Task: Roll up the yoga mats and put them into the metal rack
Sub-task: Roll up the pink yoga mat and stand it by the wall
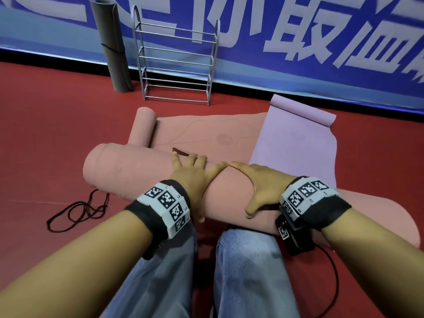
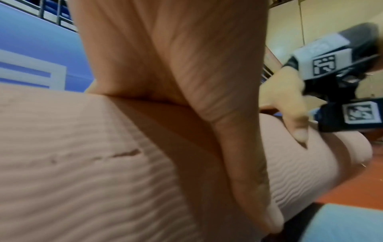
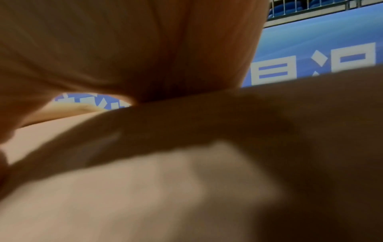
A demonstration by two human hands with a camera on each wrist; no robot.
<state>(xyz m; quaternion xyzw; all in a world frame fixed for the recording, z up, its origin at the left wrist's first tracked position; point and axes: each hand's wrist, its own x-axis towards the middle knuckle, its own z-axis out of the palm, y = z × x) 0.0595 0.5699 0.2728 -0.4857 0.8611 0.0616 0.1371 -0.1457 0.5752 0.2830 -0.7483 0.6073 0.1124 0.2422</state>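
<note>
Nearby, purple mat (image 1: 296, 143) overlaps pink mat (image 1: 202, 131)

**Surroundings: non-task items in view**

The red floor (image 1: 46, 138) carries all items listed here. A loose black cord (image 1: 75, 212) lies in tangled loops near the floor's left edge in the head view. A blue banner (image 1: 298, 42) with large pale characters runs along the far edge of the floor; a black strip (image 1: 344, 103) borders its base. The left wrist view shows a railing (image 2: 51, 18) above the banner (upper left corner of that view) and a beige wall (image 2: 331, 19) at upper right. The right wrist view shows a similar railing (image 3: 311, 8) above the banner. The person's legs, in blue jeans (image 1: 247, 271), occupy the near edge.
</note>
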